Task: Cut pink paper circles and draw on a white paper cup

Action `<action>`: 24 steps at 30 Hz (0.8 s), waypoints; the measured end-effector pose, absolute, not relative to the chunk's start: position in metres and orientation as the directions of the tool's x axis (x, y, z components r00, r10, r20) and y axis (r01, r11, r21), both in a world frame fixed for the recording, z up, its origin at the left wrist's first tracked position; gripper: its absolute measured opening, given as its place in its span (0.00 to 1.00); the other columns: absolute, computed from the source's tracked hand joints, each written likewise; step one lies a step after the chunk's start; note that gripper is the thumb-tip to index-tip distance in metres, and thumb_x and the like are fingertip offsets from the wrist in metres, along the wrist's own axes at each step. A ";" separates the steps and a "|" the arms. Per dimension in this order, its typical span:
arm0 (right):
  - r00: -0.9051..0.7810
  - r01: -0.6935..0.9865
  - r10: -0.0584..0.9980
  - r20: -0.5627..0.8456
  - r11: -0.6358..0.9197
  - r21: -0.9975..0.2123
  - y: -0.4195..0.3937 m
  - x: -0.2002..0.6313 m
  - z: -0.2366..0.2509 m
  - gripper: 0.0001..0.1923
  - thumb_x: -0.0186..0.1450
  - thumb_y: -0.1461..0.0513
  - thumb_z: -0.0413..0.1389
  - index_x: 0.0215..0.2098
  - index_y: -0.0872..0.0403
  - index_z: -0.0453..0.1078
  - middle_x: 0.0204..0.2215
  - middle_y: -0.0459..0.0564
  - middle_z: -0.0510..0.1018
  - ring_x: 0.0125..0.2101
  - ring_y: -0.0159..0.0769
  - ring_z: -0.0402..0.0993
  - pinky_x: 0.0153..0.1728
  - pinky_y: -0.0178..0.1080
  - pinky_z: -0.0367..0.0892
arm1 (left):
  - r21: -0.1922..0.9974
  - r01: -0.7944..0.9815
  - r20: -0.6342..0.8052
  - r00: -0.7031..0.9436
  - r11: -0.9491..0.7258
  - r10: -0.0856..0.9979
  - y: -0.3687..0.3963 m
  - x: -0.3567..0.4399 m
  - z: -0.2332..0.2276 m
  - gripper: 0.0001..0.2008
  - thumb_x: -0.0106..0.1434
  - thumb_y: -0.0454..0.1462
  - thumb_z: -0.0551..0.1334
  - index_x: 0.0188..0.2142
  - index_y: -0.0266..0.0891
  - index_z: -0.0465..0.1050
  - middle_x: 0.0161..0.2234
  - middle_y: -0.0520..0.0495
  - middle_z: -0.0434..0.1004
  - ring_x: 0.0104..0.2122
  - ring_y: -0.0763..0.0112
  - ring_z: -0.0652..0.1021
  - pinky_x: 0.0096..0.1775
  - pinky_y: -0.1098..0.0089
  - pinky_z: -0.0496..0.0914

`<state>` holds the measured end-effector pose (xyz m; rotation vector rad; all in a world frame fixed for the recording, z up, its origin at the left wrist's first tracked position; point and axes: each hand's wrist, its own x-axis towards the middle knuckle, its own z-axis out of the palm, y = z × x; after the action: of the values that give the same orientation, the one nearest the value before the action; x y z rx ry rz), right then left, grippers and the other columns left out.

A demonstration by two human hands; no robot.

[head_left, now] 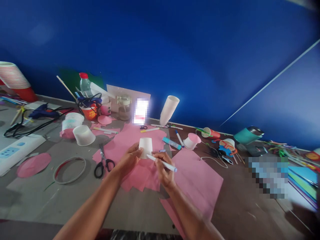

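Our left hand (128, 159) clamps an upturned white paper cup (145, 147) from its left side, over crumpled pink paper sheets (140, 173). Our right hand (162, 168) pinches a white marker with a blue cap (162, 163), tip touching the cup's lower right wall. We judge that pressing hard could dent the thin wall or skid the line.

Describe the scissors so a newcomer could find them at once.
Start at the grey table and its sheets of pink paper. The black-handled metal scissors lie at their left edge, between a thin ring hoop and the left hand; no other large scissors lie there.
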<state>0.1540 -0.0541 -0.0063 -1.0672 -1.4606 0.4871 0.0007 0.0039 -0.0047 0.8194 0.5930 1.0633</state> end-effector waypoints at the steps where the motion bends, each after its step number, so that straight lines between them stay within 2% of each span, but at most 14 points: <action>1: 0.146 0.321 0.827 0.543 0.480 -0.817 -0.054 0.154 -0.007 0.10 0.68 0.57 0.51 0.36 0.51 0.71 0.27 0.47 0.77 0.26 0.36 0.74 0.28 0.39 0.70 | 0.816 -0.522 -0.033 0.388 0.249 0.921 0.004 0.000 -0.006 0.18 0.54 0.40 0.71 0.44 0.36 0.77 0.35 0.46 0.79 0.39 0.63 0.77 0.39 0.69 0.67; 8: 0.169 0.323 0.822 0.544 0.475 -0.818 -0.052 0.153 -0.010 0.10 0.69 0.55 0.52 0.39 0.51 0.72 0.29 0.48 0.77 0.28 0.37 0.75 0.29 0.38 0.70 | 0.815 -0.525 -0.008 0.410 0.243 0.912 0.005 -0.001 -0.007 0.17 0.54 0.42 0.72 0.41 0.36 0.77 0.35 0.46 0.79 0.40 0.63 0.77 0.40 0.69 0.67; 16: 0.145 0.329 0.824 0.548 0.482 -0.812 -0.051 0.152 -0.011 0.10 0.69 0.55 0.51 0.39 0.51 0.71 0.29 0.48 0.77 0.31 0.38 0.76 0.30 0.38 0.70 | 0.822 -0.516 -0.006 0.417 0.242 0.909 0.006 0.000 -0.008 0.19 0.55 0.42 0.71 0.44 0.36 0.76 0.38 0.45 0.80 0.40 0.63 0.77 0.38 0.70 0.67; 24: 0.193 0.274 0.819 0.541 0.484 -0.831 -0.049 0.150 -0.010 0.10 0.69 0.57 0.52 0.37 0.52 0.71 0.27 0.47 0.76 0.28 0.35 0.74 0.30 0.37 0.69 | 0.820 -0.512 -0.026 0.413 0.256 0.910 0.006 -0.001 -0.008 0.18 0.53 0.43 0.72 0.41 0.36 0.78 0.35 0.45 0.80 0.39 0.62 0.78 0.38 0.69 0.68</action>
<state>0.1501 -0.0485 -0.0100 -1.0531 -1.3702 0.5030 -0.0015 0.0063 -0.0076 0.8361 0.5694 1.0390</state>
